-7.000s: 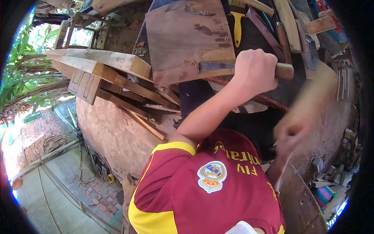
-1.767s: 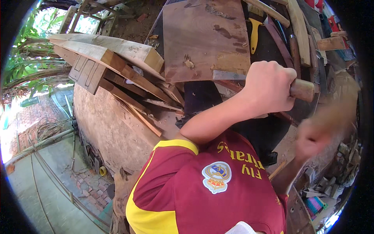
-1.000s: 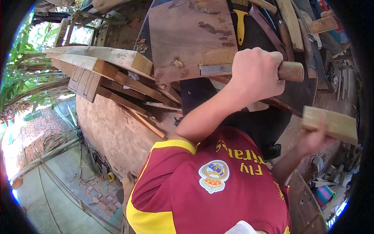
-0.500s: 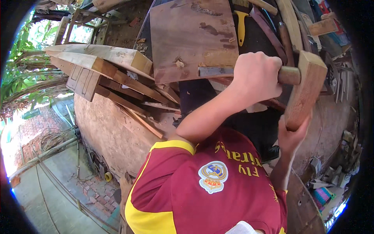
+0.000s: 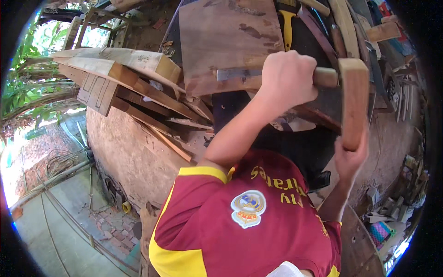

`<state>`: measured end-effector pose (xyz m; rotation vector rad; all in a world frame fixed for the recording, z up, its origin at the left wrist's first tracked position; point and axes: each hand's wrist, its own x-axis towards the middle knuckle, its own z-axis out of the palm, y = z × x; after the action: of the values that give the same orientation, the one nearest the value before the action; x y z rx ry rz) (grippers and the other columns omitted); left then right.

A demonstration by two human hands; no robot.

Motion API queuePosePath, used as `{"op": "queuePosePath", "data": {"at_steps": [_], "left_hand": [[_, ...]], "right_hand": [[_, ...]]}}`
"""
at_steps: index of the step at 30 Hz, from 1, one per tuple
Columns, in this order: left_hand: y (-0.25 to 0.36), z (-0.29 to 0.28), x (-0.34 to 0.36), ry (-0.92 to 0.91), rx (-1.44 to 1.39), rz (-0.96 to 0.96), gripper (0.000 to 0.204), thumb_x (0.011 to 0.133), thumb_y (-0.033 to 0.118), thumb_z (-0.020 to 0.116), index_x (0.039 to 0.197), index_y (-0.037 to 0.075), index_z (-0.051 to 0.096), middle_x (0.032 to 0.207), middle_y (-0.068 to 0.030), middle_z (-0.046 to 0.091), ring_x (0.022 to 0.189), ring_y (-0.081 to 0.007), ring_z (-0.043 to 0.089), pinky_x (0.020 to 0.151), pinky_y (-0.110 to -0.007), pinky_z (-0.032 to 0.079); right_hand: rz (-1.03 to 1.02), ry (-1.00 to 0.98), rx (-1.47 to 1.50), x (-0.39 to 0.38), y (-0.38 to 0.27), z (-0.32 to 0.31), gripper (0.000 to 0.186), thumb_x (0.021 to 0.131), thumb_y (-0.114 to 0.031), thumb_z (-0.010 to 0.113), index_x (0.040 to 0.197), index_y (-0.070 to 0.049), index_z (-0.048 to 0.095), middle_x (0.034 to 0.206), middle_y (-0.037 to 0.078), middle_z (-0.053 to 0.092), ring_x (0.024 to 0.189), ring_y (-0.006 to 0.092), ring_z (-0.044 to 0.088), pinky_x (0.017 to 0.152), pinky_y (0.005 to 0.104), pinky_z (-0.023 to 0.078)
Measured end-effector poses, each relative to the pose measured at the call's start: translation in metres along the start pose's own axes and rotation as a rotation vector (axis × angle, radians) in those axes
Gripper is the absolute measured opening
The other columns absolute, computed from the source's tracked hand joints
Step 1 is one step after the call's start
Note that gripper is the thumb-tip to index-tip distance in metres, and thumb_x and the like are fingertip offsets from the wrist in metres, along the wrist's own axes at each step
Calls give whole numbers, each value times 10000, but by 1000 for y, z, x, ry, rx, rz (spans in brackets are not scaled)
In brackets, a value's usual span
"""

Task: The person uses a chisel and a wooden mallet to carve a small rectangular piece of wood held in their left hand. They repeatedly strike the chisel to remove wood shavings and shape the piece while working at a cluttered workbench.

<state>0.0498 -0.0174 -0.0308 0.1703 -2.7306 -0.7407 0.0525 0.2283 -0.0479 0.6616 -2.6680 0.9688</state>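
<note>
My left hand (image 5: 290, 78) is closed around the round wooden handle of a chisel (image 5: 326, 77). Its flat metal blade points left, over the near edge of a brown wooden board (image 5: 221, 32) with dark marks on its surface. Whether the blade's tip touches the wood I cannot tell. On the right, my right hand (image 5: 351, 157) grips the lower end of a thick rectangular wooden block (image 5: 355, 104). The block's upper part stands beside the chisel handle's butt end, with a narrow gap between them.
Beams and planks (image 5: 138, 87) are stacked at the left. A yellow-handled brush (image 5: 287, 30) and other wooden-handled tools lie beyond the board. Wood offcuts (image 5: 392, 207) are heaped at the far right. A pale pole (image 5: 50, 187) crosses the lower left.
My left hand and the chisel have moved left, with the blade farther over the board. The wooden block in my right hand has shifted left, become more upright, and parted from the handle's end.
</note>
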Motion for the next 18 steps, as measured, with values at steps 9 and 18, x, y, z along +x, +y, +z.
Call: {"op": "queuePosePath", "data": {"at_steps": [9,18], "left_hand": [[29,-1,-6,-58,-173,97,178,558,222,709,636,99,606,605,-126,608,620,-325,633,552,-421,495],[66,6,-77,-755,-393,532,210,615,222,683,715,55,604,637,-159,622,607,-339,636,534,-440,495]], "right_hand": [[568,730,753,-4,15,-17,604,739,-8,708,1276,-26,433,1135,124,550,961,242,584,788,381,537],[381,543,281,-25,37,35,770,702,-145,806,1297,94,380,1230,224,497,1089,307,532,904,414,466]]}}
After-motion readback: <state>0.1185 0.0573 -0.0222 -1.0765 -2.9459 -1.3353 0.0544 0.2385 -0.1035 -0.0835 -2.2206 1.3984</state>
